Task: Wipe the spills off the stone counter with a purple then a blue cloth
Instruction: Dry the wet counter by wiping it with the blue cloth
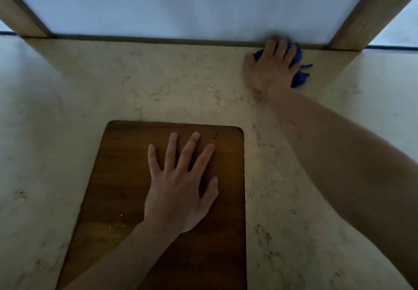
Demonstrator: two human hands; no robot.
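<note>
With my right hand (272, 67) bunching the blue cloth (298, 67) at the stone counter's (158, 86) far edge by the window frame (362, 13), fingers curled over it, I'd press flat and sweep evenly while my left hand (181, 185), fingers spread, steadies the wooden board (117, 176).

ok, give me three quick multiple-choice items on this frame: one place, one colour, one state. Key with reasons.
1. Where is the cloth?
A. on the board
B. at the counter's back edge
C. front left corner

2. What colour is the cloth?
A. blue
B. purple
C. white

3. How is the left hand?
A. fist
B. pinching the cloth
C. flat, fingers spread

Key: B, the right hand presses it by the back edge of the counter; A, blue shows round the fingers; C, palm down on the board.
</note>
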